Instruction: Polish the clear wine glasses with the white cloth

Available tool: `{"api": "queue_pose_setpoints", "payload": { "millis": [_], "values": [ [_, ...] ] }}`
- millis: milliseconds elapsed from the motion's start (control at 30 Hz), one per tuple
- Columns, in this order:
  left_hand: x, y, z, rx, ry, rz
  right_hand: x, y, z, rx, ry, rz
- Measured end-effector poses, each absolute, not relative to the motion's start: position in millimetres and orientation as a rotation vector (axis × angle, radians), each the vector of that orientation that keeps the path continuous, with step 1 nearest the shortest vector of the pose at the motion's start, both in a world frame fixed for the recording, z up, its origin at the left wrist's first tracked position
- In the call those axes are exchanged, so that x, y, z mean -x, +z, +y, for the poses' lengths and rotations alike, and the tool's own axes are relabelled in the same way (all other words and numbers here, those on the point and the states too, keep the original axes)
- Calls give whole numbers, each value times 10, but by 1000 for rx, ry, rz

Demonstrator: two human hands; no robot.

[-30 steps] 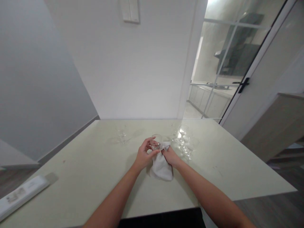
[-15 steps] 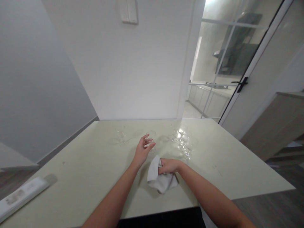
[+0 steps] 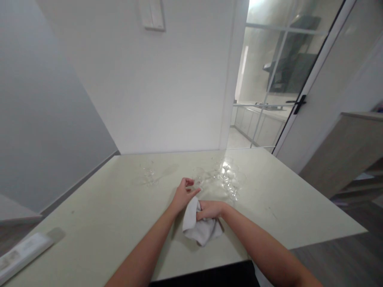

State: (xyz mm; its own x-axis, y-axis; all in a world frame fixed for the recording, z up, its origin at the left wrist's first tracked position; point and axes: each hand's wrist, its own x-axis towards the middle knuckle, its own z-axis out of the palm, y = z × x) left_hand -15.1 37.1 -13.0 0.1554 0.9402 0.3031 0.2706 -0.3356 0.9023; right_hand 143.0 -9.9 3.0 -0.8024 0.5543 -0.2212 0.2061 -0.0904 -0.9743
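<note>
A clear stemmed glass (image 3: 198, 173) stands near the middle of the table, its outline faint against the pale top. My left hand (image 3: 183, 196) is open at its near left side, with thumb and fingers apart close to the stem; contact is hard to make out. Closer to me, my right hand (image 3: 210, 210) is closed on a crumpled light grey cloth (image 3: 200, 232), part of which hangs down onto the table. A cluster of clear glasses (image 3: 229, 178) lies to the right, overlapping in the glare. Another clear glass (image 3: 149, 173) stands off to the left.
The pale table (image 3: 113, 215) reaches to a white wall at its far edge. A white power strip (image 3: 24, 253) rests at the near left corner. Beyond the table at the right are a glazed door with a black handle (image 3: 300, 104) and a wooden shelf unit (image 3: 347, 151).
The stemmed glass has shifted right, towards the cluster. My left hand has moved right and slightly nearer to me, lower against the glass. The right hand keeps the cloth in about the same place.
</note>
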Motion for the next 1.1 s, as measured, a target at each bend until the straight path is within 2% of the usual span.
{"api": "queue_pose_setpoints", "payload": {
  "millis": [133, 233, 633, 1100],
  "values": [
    [211, -251, 409, -2272, 949, 1227, -1439, 10, -77, 809, 1976, -1949],
    [184, -354, 475, -2467, 819, 1139, -1459, -17, -47, 810, 1850, -2062],
    [84, -579, 581, -2630, 695, 979, -1461, 104, -76, 921, 1722, -2208],
    [-21, -376, 585, -2733, 395, 971, -1504, 60, -20, 1046, 1470, -2372]
  ]
}}
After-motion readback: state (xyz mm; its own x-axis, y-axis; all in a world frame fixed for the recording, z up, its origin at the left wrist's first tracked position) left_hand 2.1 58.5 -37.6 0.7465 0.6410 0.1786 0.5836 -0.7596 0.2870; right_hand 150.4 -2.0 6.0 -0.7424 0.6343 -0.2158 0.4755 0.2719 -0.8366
